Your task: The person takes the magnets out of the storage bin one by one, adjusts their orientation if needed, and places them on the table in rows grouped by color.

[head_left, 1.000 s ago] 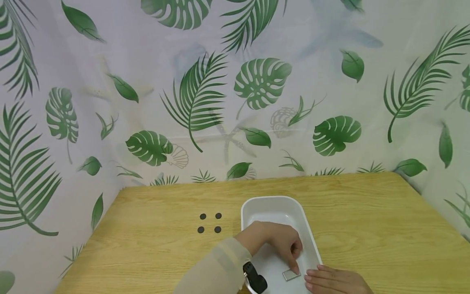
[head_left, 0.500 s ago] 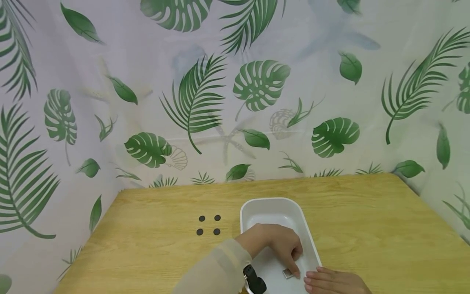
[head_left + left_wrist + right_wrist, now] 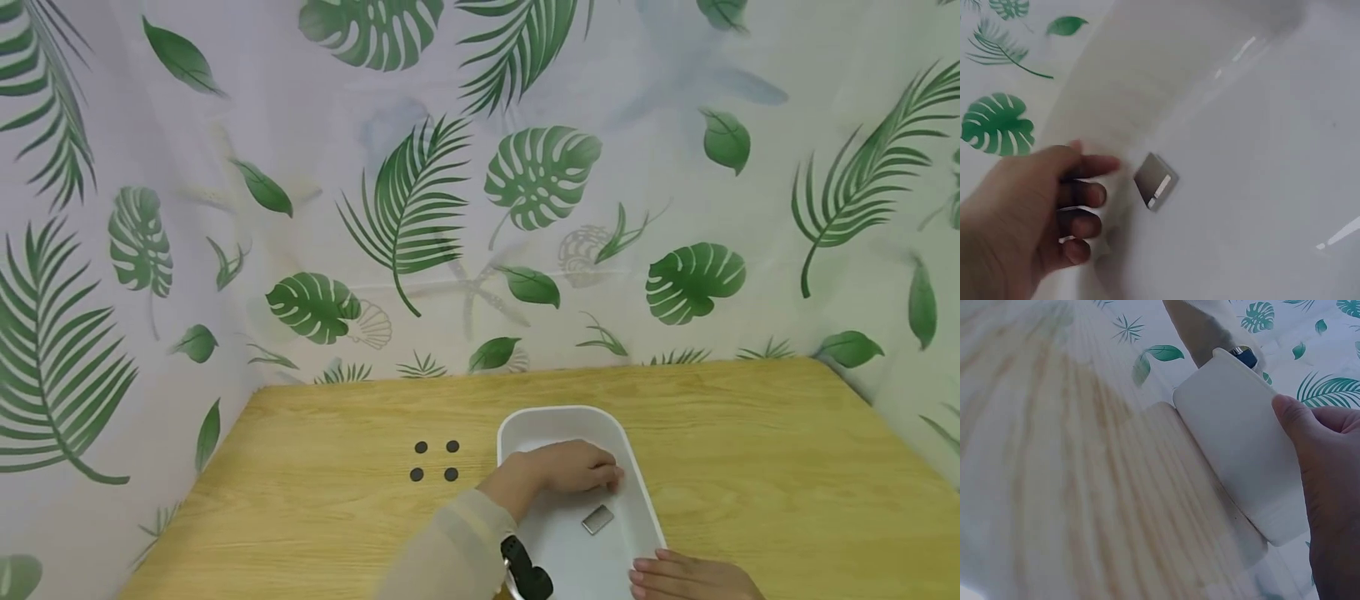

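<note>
A small, shiny rectangular metal block [image 3: 597, 520] lies on the floor of a white tray [image 3: 558, 412]. My left hand [image 3: 577, 467] reaches into the tray beyond the block, holding nothing, its fingers loosely curled. In the left wrist view, the index finger of the left hand [image 3: 1054, 212] points towards the metal block [image 3: 1155, 181] with a small gap. My right hand [image 3: 693, 577] grips the tray's near right edge. From the right wrist, the right hand's [image 3: 1332, 456] thumb presses the outside of the tray wall [image 3: 1235, 431]; its other fingers are mostly hidden.
Several dark round discs [image 3: 433, 461] lie on the wooden table [image 3: 322, 483] to the left of the tray. A leaf-patterned cloth [image 3: 450, 208] hangs behind and at both sides of the table. A black watch [image 3: 527, 568] sits on the left arm.
Earlier the left hand touched the metal block with a fingertip. Now the hand is off it and farther into the tray; the block has shifted away from the near side and turned.
</note>
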Tool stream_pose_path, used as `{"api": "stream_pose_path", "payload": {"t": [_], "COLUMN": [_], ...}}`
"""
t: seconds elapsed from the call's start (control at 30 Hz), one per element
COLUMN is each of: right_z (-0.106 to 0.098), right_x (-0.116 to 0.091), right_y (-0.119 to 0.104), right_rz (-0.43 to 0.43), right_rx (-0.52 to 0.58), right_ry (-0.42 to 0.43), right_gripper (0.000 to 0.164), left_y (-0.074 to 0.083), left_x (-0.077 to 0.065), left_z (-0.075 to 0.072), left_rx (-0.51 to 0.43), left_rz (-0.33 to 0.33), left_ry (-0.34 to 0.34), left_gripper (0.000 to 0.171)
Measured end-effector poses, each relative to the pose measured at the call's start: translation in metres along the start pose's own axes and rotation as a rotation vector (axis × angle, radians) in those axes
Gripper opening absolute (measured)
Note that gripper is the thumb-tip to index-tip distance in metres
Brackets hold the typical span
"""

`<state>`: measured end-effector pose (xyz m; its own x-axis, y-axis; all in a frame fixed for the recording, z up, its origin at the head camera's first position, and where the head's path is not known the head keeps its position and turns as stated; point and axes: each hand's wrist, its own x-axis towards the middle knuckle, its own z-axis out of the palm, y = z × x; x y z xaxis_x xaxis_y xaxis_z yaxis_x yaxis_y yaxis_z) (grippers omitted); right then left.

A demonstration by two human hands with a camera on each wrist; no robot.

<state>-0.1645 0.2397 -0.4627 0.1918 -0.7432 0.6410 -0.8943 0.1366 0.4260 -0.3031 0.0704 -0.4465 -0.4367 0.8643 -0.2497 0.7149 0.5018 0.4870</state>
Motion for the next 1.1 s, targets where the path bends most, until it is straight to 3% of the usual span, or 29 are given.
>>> {"api": "stream_pose_path", "payload": {"t": [0.1,0.17,0.3,0.5,0.77,1.1], "right_z": [0.000,0.000,-0.001,0.000,0.004,0.004], "right_x": [-0.003,-0.004,-0.005,-0.008,-0.009,-0.012], "right_y": [0.000,-0.001,-0.003,-0.004,-0.005,-0.002], "right_rz": [0.011,0.030,0.055,0.064,0.062,0.022], "right_rx": [-0.015,0.006,0.009,0.010,0.048,-0.012], "right_ry": [-0.027,-0.011,-0.008,-0.024,0.019,-0.019], "right_gripper": [0.048,0.047,0.047,0.047,0.048,0.046], "left_y": [-0.005,-0.007,-0.008,-0.005,-0.005,-0.005], "left_x": [0.001,0.001,-0.003,-0.003,-0.004,-0.003], "left_z": [-0.003,-0.005,-0.008,-0.011,-0.009,-0.003], "left_rx": [-0.090,-0.162,-0.258,-0.268,-0.240,-0.094], "left_rz": [0.020,0.034,0.055,0.082,0.068,0.005], "left_ry": [0.012,-0.046,-0.171,-0.258,-0.229,-0.136], "left_gripper": [0.022,0.022,0.040,0.041,0.031,0.025]}}
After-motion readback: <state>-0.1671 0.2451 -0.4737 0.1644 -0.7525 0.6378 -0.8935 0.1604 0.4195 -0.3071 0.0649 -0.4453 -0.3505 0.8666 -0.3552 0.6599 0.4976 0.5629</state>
